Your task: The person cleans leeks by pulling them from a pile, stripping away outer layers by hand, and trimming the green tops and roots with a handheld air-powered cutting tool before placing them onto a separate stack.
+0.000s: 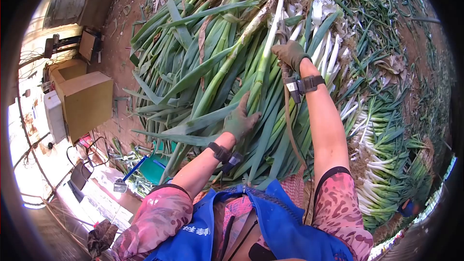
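A large heap of long green onions [193, 84] lies in front of me, green leaves toward me and roots at the far end. My left hand [240, 122], in a dark green glove, rests on the leaves with its index finger stretched out and the thumb apart. My right hand [291, 54], gloved too, is closed around a hose [288, 121] at its upper end, where a thin grey nozzle-like part shows. Just left of that hand lies one green onion with a clean white stalk [271, 31]. Its grip on the tool is partly hidden by the glove.
Peeled green onions [374, 171] lie in rows at the right, with more white stalks [331, 53] beyond my right wrist. Leaf scraps [367, 19] cover the ground at the upper right. Cardboard boxes [87, 101] and a green plastic item [157, 164] are at the left.
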A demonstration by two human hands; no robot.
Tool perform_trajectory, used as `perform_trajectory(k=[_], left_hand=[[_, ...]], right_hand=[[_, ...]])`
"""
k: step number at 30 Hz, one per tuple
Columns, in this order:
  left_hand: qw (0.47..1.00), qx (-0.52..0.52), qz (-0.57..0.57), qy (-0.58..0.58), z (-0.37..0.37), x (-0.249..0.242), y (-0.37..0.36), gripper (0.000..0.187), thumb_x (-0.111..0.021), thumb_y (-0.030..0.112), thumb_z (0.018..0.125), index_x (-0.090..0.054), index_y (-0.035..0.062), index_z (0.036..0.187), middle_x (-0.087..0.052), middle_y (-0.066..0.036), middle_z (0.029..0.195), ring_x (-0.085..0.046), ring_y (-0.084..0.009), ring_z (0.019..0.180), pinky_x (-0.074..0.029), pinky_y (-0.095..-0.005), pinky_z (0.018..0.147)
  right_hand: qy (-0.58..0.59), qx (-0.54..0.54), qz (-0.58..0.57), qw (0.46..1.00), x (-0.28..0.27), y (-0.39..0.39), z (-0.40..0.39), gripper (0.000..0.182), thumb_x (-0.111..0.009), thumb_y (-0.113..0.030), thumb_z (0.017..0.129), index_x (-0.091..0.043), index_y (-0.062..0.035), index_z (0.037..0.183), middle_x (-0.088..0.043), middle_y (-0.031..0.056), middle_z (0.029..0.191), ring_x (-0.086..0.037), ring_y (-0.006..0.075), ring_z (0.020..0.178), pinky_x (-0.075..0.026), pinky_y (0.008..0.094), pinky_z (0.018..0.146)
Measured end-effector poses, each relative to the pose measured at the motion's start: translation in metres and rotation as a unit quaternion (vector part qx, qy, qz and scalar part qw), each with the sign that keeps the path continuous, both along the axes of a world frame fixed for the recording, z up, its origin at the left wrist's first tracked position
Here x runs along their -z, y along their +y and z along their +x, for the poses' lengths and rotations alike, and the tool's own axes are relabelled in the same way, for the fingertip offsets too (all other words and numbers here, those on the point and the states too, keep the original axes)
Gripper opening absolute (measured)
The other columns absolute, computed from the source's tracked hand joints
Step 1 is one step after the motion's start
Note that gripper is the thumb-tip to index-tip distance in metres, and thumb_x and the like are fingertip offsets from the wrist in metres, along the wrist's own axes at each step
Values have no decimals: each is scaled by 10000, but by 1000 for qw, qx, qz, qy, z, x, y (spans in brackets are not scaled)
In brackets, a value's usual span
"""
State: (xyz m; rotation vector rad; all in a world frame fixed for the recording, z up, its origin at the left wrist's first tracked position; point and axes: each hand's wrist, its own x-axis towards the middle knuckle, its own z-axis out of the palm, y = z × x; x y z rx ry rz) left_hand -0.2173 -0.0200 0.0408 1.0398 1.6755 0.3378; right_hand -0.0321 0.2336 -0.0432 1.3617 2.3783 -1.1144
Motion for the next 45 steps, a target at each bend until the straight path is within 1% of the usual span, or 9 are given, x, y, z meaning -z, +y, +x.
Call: perform_trajectory(k=[4,8,10,13,17,31,39,43,45], left_hand=[[999,19,-18,18,1,-7,2,828,-720,351,857,-321,80,1531,-617,-226,1308,-606,-308,1220,-451,-370,1030],[966,176,-180,-52,-14,-54,40,639,-714,457,843,-565,121,1365,-714,-183,1099,-680,-336,1043,-508,-393,920],[993,78,-8,85,-32,-44,46,445,-701,512,847,-726,130,1075,-716,-174,920,-700,-292,872,-524,-401,836],[924,55,220,307,-63,-10,69,396,-711,416,841,-681,123,1106,-678,-162,1093,-667,-359,1021,-511,-449,893],[906,189,32,378,-62,37,102,412,-691,342,831,-666,114,1173,-675,-172,1125,-657,-391,1042,-505,-454,912],[978,-37,-19,-202,-60,29,96,762,-731,304,823,-444,-7,1458,-635,-169,1285,-640,-238,1101,-493,-317,946],[995,43,79,47,-44,20,94,937,-678,383,765,-276,123,1570,-631,-302,1230,-643,-393,1127,-474,-392,993],[995,73,55,44,-35,32,86,776,-653,368,791,-412,157,1497,-666,-225,1204,-644,-396,1102,-492,-441,961],[990,92,59,89,-29,29,84,713,-656,366,799,-463,152,1451,-675,-204,1186,-649,-383,1092,-498,-452,948]], right_hand=[[19,348,-217,912,-36,-2,-20,191,-706,-226,804,-647,-47,777,-630,104,665,-716,244,624,-553,377,524],[-22,212,-151,965,-59,-50,-23,397,-661,-315,764,-650,82,756,-661,176,668,-700,301,634,-559,405,593],[-25,242,-223,944,-71,-80,-9,444,-661,-310,753,-669,128,829,-684,232,712,-712,345,645,-564,408,652],[-37,279,-228,932,-79,-114,4,490,-671,-337,743,-654,117,927,-692,289,892,-707,384,874,-543,417,775],[46,313,-239,918,-116,-160,-6,577,-686,-367,752,-581,89,1089,-666,255,923,-673,368,865,-521,415,779],[155,418,-239,863,-131,-214,-39,481,-706,-356,801,-555,59,993,-648,213,772,-674,335,729,-518,404,661],[101,376,-289,875,-163,-249,-44,519,-701,-376,806,-565,29,1100,-660,239,936,-666,389,901,-511,417,808],[142,410,-244,867,-133,-216,-44,414,-746,-293,805,-538,9,998,-591,98,782,-596,179,625,-499,326,560],[122,412,-218,877,-84,-184,-39,564,-687,-387,773,-583,92,1052,-676,262,845,-709,366,830,-551,419,739]])
